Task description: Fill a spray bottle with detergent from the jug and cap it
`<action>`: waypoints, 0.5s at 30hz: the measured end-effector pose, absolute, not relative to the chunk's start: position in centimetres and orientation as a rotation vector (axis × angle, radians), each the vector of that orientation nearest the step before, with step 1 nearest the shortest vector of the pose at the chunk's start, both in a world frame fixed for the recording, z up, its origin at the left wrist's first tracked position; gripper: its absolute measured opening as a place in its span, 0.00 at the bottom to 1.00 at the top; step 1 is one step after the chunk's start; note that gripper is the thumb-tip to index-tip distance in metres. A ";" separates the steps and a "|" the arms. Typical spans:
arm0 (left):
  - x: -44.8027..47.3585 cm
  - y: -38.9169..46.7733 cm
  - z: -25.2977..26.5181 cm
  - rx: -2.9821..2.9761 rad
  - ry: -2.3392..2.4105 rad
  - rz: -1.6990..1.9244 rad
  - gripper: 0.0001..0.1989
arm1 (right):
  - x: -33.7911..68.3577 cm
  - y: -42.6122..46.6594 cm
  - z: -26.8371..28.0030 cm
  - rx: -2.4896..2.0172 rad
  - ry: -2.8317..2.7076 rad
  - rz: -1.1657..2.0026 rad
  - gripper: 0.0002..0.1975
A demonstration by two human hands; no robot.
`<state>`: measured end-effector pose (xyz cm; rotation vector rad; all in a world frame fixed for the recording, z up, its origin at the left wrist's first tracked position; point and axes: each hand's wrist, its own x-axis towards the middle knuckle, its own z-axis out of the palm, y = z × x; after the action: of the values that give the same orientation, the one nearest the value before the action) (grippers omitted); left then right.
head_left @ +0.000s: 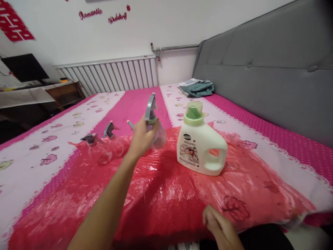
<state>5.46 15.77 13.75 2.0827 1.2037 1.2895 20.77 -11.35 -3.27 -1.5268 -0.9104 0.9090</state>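
Note:
My left hand is closed around the neck of a clear spray bottle with a grey trigger head, held upright over the red plastic sheet. To its left stand two more clear spray bottles with grey heads, a nearer one and one behind it. Another grey spray head peeks out behind my left wrist. A cream detergent jug with a green cap stands to the right of the held bottle. My right hand, fingers curled in with nothing showing in them, hovers near the sheet's front edge.
The sheet lies on a bed with a pink and white flowered cover. Folded clothes rest at the back, near the grey padded headboard. A radiator lines the wall. At far left, a monitor stands on a desk.

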 end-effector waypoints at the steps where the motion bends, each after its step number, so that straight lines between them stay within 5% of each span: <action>1: 4.5 14.3 13.6 2.066 1.208 1.290 0.08 | 20.5 -10.8 -3.1 -1.492 -1.000 0.887 0.28; 6: 1.2 7.8 9.2 1.978 1.133 1.145 0.10 | 18.4 -7.0 -2.6 -1.398 -1.217 0.786 0.09; 11: 0.8 4.9 5.6 1.882 1.014 1.011 0.11 | 14.5 -2.2 -2.2 -1.311 -1.274 0.687 0.41; 15: -0.5 4.8 4.6 1.780 0.959 1.014 0.20 | 12.5 0.4 -2.1 -1.195 -1.351 0.682 0.43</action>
<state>-0.47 4.84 4.58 1.7804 0.9590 1.0139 12.52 0.43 -2.07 -1.1949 -1.3509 0.6815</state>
